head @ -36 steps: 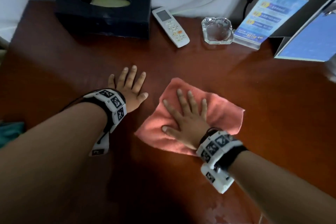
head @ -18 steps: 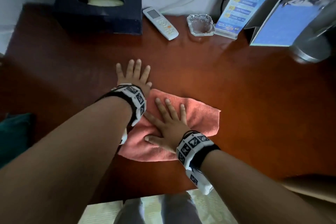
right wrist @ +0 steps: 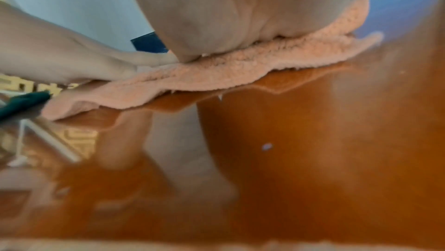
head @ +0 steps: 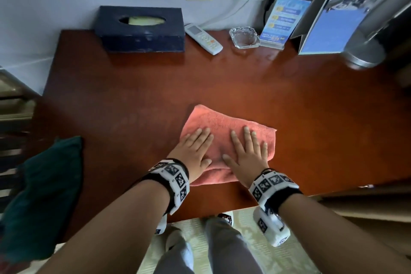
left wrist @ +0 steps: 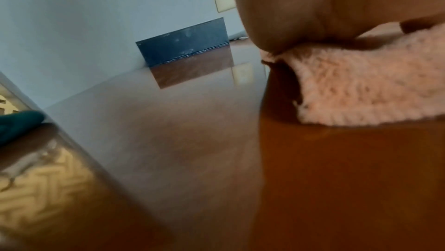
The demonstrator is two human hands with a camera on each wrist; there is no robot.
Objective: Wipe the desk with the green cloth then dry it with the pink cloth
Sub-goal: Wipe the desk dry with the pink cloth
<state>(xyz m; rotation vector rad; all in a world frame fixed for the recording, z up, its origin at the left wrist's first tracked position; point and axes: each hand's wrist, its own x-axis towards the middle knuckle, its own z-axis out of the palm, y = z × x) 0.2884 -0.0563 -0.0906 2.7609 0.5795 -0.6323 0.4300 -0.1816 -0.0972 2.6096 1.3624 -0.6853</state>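
Observation:
The pink cloth (head: 224,125) lies flat on the brown desk (head: 133,95), close to its front edge. My left hand (head: 193,149) presses on the cloth's left half with straight fingers. Beside it my right hand (head: 249,151) lies flat on the right half. From the left wrist the pink cloth (left wrist: 361,83) shows under the palm; from the right wrist the pink cloth (right wrist: 216,72) shows under both hands. The dark green cloth (head: 44,196) lies bunched at the desk's front left corner, away from both hands.
Along the back wall stand a dark tissue box (head: 142,29), a white remote (head: 203,39), a glass ashtray (head: 244,36), a blue card stand (head: 282,21) and a leaning board (head: 333,18). A metal lamp base (head: 362,53) sits at the right. Legs and floor show below the front edge.
My left hand has moved from the bare desk onto the pink cloth beside the right hand. The cloth has slid towards the front edge.

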